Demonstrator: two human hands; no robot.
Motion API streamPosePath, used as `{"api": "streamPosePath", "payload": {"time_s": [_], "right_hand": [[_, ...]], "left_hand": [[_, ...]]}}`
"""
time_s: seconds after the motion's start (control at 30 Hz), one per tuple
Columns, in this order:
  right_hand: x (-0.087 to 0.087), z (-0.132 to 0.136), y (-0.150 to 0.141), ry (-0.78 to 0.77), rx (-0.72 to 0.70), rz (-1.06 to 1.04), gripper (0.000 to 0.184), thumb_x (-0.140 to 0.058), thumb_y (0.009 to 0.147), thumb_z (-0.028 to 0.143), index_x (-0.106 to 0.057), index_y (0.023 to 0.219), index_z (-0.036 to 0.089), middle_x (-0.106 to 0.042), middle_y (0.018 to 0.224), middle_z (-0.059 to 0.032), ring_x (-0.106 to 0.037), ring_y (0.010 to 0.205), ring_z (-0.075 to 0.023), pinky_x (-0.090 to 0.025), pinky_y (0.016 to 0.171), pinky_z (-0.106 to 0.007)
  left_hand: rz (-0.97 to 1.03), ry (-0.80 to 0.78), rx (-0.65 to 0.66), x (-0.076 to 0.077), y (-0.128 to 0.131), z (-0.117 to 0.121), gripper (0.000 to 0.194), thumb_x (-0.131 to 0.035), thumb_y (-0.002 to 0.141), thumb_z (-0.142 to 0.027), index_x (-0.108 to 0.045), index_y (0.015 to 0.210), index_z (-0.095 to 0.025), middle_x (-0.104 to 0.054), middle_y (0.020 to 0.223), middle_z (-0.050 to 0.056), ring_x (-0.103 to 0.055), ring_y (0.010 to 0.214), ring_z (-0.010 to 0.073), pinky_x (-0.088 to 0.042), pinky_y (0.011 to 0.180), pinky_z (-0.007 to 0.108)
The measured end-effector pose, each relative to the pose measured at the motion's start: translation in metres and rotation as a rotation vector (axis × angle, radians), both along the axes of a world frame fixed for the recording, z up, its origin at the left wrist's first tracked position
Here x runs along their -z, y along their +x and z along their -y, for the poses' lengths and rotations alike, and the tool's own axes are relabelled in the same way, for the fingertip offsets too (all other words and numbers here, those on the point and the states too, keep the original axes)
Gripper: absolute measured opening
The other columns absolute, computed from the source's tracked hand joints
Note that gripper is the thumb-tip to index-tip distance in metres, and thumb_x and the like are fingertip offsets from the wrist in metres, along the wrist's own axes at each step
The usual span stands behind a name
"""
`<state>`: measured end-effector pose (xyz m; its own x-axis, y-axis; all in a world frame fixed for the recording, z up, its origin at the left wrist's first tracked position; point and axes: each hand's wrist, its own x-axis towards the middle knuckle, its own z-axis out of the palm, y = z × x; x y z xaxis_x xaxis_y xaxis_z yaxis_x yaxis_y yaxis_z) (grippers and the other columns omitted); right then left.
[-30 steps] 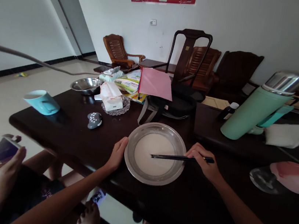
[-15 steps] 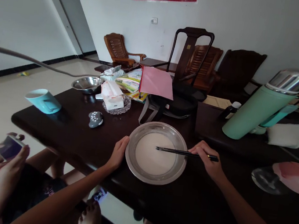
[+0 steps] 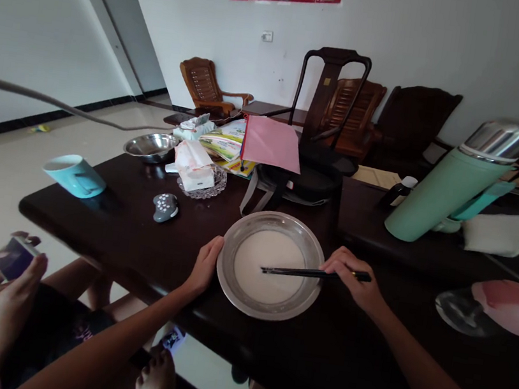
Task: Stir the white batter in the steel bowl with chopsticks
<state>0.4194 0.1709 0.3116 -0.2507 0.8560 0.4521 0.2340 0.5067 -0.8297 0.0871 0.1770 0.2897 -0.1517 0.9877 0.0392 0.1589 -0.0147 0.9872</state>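
Metal bowl [image 3: 265, 311]: white liquid [image 3: 266, 287] in, looking even; our left hand [image 3: 204, 266] grips its side, right hand [image 3: 357, 284] pinches chopsticks [image 3: 294, 271], remaining work unclear

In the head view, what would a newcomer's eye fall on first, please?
Probably the steel bowl of white liquid, near the table's front edge, with the left hand at its rim and the right hand holding black chopsticks over it. Next, the tall green flask to the right, and the pink pouch behind the bowl, bright against the dark things around it.
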Motion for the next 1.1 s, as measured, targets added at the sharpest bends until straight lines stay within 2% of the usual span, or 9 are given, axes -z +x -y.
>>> {"api": "streamPosePath", "payload": {"time_s": [0.1, 0.2, 0.37, 0.53, 0.63, 0.73, 0.9, 1.0, 1.1], "right_hand": [[0.0009, -0.0005, -0.0001, 0.022, 0.058, 0.017, 0.025, -0.056, 0.093, 0.035, -0.072, 0.076, 0.024, -0.071, 0.079, -0.0048, -0.064, 0.078, -0.0211, -0.049, 0.074, -0.037], [0.0014, -0.0008, 0.0034, 0.009, 0.137, -0.070, 0.034, -0.053, 0.095, 0.036, -0.070, 0.068, 0.023, -0.067, 0.072, -0.0040, -0.062, 0.070, -0.0195, -0.048, 0.068, -0.035], [0.0017, -0.0001, 0.0012, 0.001, 0.020, -0.007, 0.030, -0.053, 0.094, 0.035, -0.071, 0.073, 0.024, -0.069, 0.075, -0.0047, -0.063, 0.075, -0.0214, -0.049, 0.070, -0.037], [0.0001, -0.0008, 0.0024, 0.040, 0.114, -0.061, 0.031, -0.054, 0.094, 0.034, -0.070, 0.070, 0.024, -0.066, 0.072, -0.0036, -0.062, 0.069, -0.0194, -0.048, 0.067, -0.035], [0.0001, 0.0002, 0.0026, 0.010, 0.064, -0.091, 0.036, -0.051, 0.096, 0.035, -0.070, 0.068, 0.023, -0.065, 0.070, -0.0036, -0.061, 0.067, -0.0188, -0.048, 0.064, -0.034], [0.0008, 0.0008, 0.0005, 0.010, 0.021, -0.006, 0.028, -0.054, 0.094, 0.033, -0.072, 0.075, 0.024, -0.069, 0.076, -0.0047, -0.063, 0.075, -0.0213, -0.049, 0.071, -0.037], [0.0003, -0.0004, 0.0031, 0.004, 0.134, -0.082, 0.033, -0.053, 0.094, 0.035, -0.070, 0.068, 0.023, -0.066, 0.072, -0.0037, -0.062, 0.069, -0.0193, -0.047, 0.068, -0.035], [0.0006, 0.0001, 0.0030, -0.027, 0.074, -0.092, 0.038, -0.051, 0.095, 0.037, -0.069, 0.065, 0.022, -0.065, 0.069, -0.0036, -0.061, 0.067, -0.0191, -0.047, 0.067, -0.035], [0.0022, -0.0002, 0.0015, -0.019, 0.037, -0.018, 0.029, -0.055, 0.094, 0.035, -0.071, 0.074, 0.023, -0.067, 0.076, -0.0043, -0.063, 0.076, -0.0202, -0.048, 0.073, -0.036]], "left_hand": [[0.004, 0.002, -0.002, -0.0020, 0.0009, 0.0003, 0.048, -0.054, 0.078, -0.062, -0.043, 0.059, -0.020, -0.040, 0.059, -0.005, -0.034, 0.058, 0.0118, -0.037, 0.055, 0.024], [-0.012, -0.003, 0.000, -0.0035, 0.0013, 0.0003, 0.048, -0.054, 0.078, -0.063, -0.044, 0.059, -0.020, -0.041, 0.060, -0.004, -0.035, 0.059, 0.0122, -0.037, 0.055, 0.024], [-0.010, -0.005, -0.004, -0.0029, 0.0007, 0.0003, 0.047, -0.054, 0.078, -0.062, -0.042, 0.058, -0.021, -0.039, 0.060, -0.005, -0.035, 0.059, 0.0120, -0.036, 0.056, 0.024], [0.005, 0.017, 0.005, -0.0002, -0.0005, -0.0004, 0.046, -0.055, 0.080, -0.060, -0.043, 0.058, -0.020, -0.040, 0.060, -0.005, -0.035, 0.058, 0.0118, -0.037, 0.056, 0.024], [0.007, 0.017, 0.008, 0.0004, -0.0006, -0.0007, 0.046, -0.055, 0.079, -0.060, -0.044, 0.058, -0.020, -0.040, 0.059, -0.005, -0.035, 0.058, 0.0119, -0.036, 0.056, 0.024], [0.009, 0.005, 0.007, -0.0004, -0.0004, -0.0004, 0.047, -0.055, 0.079, -0.061, -0.045, 0.059, -0.020, -0.041, 0.059, -0.005, -0.036, 0.058, 0.0119, -0.036, 0.055, 0.024], [0.011, 0.005, 0.002, -0.0016, 0.0000, 0.0006, 0.047, -0.055, 0.079, -0.062, -0.045, 0.060, -0.020, -0.041, 0.061, -0.005, -0.035, 0.059, 0.0119, -0.036, 0.056, 0.024], [0.011, -0.003, 0.007, -0.0011, -0.0002, 0.0008, 0.046, -0.054, 0.079, -0.062, -0.045, 0.061, -0.020, -0.040, 0.061, -0.005, -0.035, 0.060, 0.0120, -0.036, 0.056, 0.024], [0.004, 0.001, 0.007, -0.0002, -0.0007, 0.0003, 0.046, -0.053, 0.080, -0.062, -0.045, 0.061, -0.020, -0.040, 0.061, -0.005, -0.035, 0.060, 0.0119, -0.036, 0.056, 0.024]]}}
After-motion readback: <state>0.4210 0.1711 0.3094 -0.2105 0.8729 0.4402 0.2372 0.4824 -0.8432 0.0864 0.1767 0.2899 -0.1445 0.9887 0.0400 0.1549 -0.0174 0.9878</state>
